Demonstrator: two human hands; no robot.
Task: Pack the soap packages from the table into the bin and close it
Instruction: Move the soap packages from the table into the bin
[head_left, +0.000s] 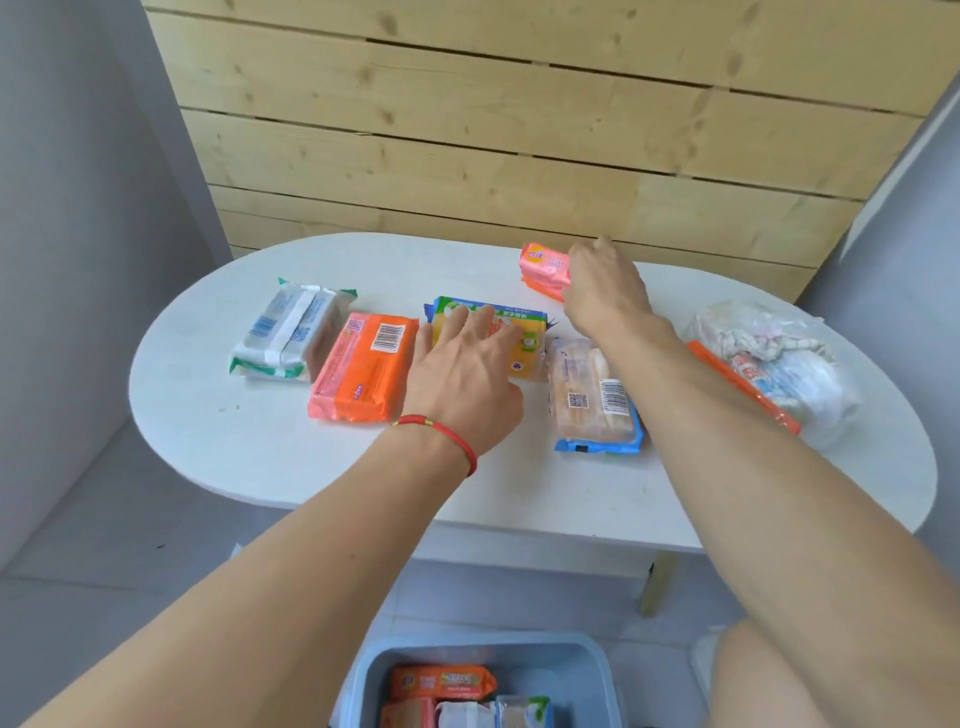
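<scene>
Head view: my left hand (467, 364) flat on yellow soap package (498, 338), right hand (605, 283) gripping pink soap package (543, 267) near far table (260, 441) edge.

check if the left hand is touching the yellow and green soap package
Touching. The head view shows the left hand lying with straight fingers flat on top of the yellow and green soap package, with no gap visible between them.

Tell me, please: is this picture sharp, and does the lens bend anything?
Head view: soft daylight, no strong glare; the wide lens bows the wall planks and table edge; right hand on the pink package is slightly blurred; barcode on the orange package reads clear.
</scene>
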